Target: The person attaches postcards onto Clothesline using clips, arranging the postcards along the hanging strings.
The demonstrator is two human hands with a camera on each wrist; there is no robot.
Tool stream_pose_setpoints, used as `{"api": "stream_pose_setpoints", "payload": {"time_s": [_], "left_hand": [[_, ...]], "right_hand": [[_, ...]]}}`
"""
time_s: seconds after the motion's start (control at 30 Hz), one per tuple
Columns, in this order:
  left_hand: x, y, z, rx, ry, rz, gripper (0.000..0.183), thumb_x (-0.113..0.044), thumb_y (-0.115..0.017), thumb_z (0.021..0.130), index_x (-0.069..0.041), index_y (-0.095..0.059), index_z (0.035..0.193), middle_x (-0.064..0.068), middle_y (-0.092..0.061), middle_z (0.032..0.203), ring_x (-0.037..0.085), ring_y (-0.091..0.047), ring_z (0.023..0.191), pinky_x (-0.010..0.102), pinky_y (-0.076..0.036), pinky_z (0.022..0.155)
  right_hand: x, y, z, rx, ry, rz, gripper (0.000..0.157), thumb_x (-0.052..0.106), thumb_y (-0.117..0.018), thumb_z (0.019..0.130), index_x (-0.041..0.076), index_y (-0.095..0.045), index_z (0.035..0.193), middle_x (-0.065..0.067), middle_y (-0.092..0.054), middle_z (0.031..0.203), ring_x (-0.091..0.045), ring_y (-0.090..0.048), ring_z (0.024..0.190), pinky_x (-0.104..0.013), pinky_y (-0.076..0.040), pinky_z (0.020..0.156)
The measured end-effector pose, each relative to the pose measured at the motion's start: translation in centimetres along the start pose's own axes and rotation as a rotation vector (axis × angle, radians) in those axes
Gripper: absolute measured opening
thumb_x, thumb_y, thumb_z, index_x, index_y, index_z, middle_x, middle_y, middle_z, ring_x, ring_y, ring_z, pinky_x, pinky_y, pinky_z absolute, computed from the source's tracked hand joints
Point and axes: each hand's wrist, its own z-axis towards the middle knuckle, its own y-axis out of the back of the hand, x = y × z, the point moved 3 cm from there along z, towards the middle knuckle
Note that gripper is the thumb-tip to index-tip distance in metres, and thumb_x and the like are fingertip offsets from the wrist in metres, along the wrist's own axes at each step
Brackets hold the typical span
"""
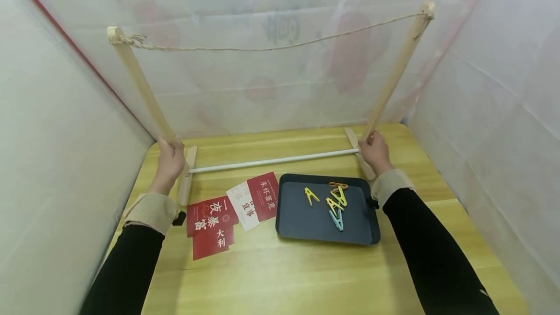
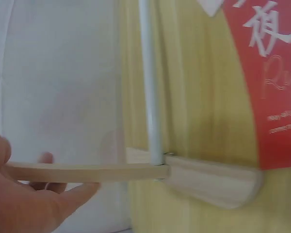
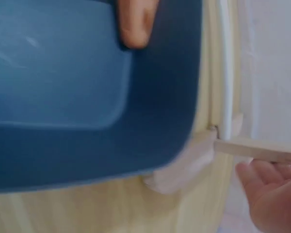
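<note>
A wooden stand has two upright posts, a white crossbar (image 1: 271, 162) low between them, and a twine line (image 1: 245, 49) sagging between the post tops. My left hand (image 1: 169, 162) grips the left post (image 1: 142, 89) low down, just above its wooden foot (image 1: 187, 179). On the other side, my right hand (image 1: 376, 152) holds the right post (image 1: 395, 74) near its base, beside the right foot (image 1: 365, 166). In the left wrist view, the fingers of the left hand (image 2: 34, 199) wrap the post. The right wrist view has the right hand (image 3: 276, 194) around the other post.
A dark tray (image 1: 302, 230) sits near the right forearm, holding yellow clothespins (image 1: 310, 196), a blue clothespin (image 1: 337, 220) and an orange one (image 1: 339, 186). Red cards (image 1: 213, 215) and a white card (image 1: 240, 203) lie left of it. Pale sheet walls (image 1: 271, 106) enclose the table (image 1: 262, 276).
</note>
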Motion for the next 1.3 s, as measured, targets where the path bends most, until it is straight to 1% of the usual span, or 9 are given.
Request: {"api": "stream_pose_setpoints", "payload": {"time_s": [0.17, 0.2, 0.3, 0.43, 0.63, 0.8, 0.93, 1.07, 1.3], "left_hand": [[2.3, -0.9, -3.5, 0.11, 0.138, 0.046, 0.096, -0.037, -0.046, 0.104, -0.024, 0.038, 0.148, 0.038, 0.005, 0.158, 0.057, -0.009, 0.145, 0.066, -0.014, 0.117], [2.6, -1.1, -4.4, 0.132, 0.143, 0.07, 0.103, -0.037, -0.051, 0.103, -0.023, 0.041, 0.146, 0.038, 0.007, 0.158, 0.057, -0.007, 0.145, 0.066, -0.012, 0.118], [3.1, -2.0, -7.2, 0.191, 0.095, 0.187, 0.112, -0.034, -0.06, 0.099, -0.011, 0.039, 0.146, 0.041, 0.009, 0.156, 0.059, -0.002, 0.143, 0.066, -0.006, 0.117], [3.7, -2.9, -11.3, 0.246, -0.015, 0.414, 0.109, -0.033, -0.066, 0.095, 0.005, 0.018, 0.153, 0.047, -0.006, 0.152, 0.067, -0.012, 0.137, 0.075, -0.02, 0.109], [5.5, -4.8, -15.8, 0.327, -0.035, 0.669, 0.094, -0.042, -0.069, 0.092, -0.007, -0.015, 0.159, 0.043, -0.015, 0.153, 0.073, -0.017, 0.131, 0.08, -0.04, 0.087], [6.5, -5.9, -17.3, 0.322, -0.102, 0.772, 0.068, -0.043, -0.07, 0.091, -0.018, -0.046, 0.15, 0.038, -0.024, 0.154, 0.071, -0.024, 0.132, 0.079, -0.039, 0.092], [6.7, -6.1, -18.1, 0.243, -0.159, 0.767, 0.059, -0.036, -0.075, 0.088, -0.015, -0.056, 0.14, 0.038, -0.031, 0.151, 0.068, -0.031, 0.131, 0.079, -0.038, 0.094], [6.6, -6.2, -18.4, 0.174, -0.204, 0.717, 0.048, -0.032, -0.079, 0.085, -0.012, -0.059, 0.124, 0.037, -0.038, 0.147, 0.066, -0.037, 0.128, 0.077, -0.038, 0.096], [6.4, -6.5, -18.3, 0.135, -0.228, 0.704, 0.085, -0.039, -0.087, 0.076, -0.005, -0.046, 0.143, 0.027, -0.053, 0.128, 0.048, -0.051, 0.114, 0.061, -0.051, 0.088]], "right_hand": [[-0.2, -0.8, -2.4, 0.181, -0.041, 0.09, 0.09, 0.033, -0.052, 0.103, 0.022, 0.018, 0.158, -0.029, -0.013, 0.162, -0.049, -0.021, 0.146, -0.065, -0.032, 0.111], [-0.2, -0.8, -3.0, 0.205, -0.023, 0.09, 0.091, 0.032, -0.054, 0.103, 0.021, 0.017, 0.158, -0.03, -0.014, 0.161, -0.051, -0.032, 0.14, -0.065, -0.037, 0.107], [-0.4, -0.4, -5.2, 0.27, 0.066, 0.013, 0.083, 0.033, -0.054, 0.103, 0.015, 0.003, 0.161, -0.032, -0.017, 0.16, -0.053, -0.033, 0.137, -0.066, -0.038, 0.106], [-0.7, -0.8, -8.7, 0.323, 0.232, -0.126, 0.064, 0.037, -0.056, 0.102, 0.009, -0.034, 0.154, -0.025, -0.04, 0.153, -0.048, -0.039, 0.138, -0.063, -0.041, 0.106], [-1.6, -2.5, -13.9, 0.386, 0.477, -0.29, 0.041, 0.022, -0.066, 0.097, 0.01, -0.06, 0.135, -0.012, -0.062, 0.134, -0.036, -0.06, 0.12, -0.055, -0.052, 0.093], [-2.9, -4.3, -17.3, 0.401, 0.63, -0.405, 0.048, 0.023, -0.071, 0.093, 0.011, -0.06, 0.138, -0.017, -0.056, 0.142, -0.042, -0.05, 0.131, -0.062, -0.044, 0.103], [-3.8, -5.3, -18.8, 0.365, 0.631, -0.463, 0.049, 0.028, -0.072, 0.092, 0.017, -0.06, 0.139, -0.015, -0.051, 0.146, -0.042, -0.046, 0.134, -0.061, -0.043, 0.103], [-4.2, -5.7, -19.2, 0.244, 0.634, -0.437, 0.045, 0.024, -0.078, 0.088, 0.017, -0.065, 0.131, -0.004, -0.059, 0.129, -0.032, -0.054, 0.122, -0.053, -0.049, 0.097], [-5.3, -5.6, -19.4, 0.162, 0.511, -0.415, 0.055, 0.027, -0.084, 0.081, 0.019, -0.064, 0.131, 0.008, -0.058, 0.097, -0.011, -0.053, 0.093, -0.034, -0.047, 0.074]]}}
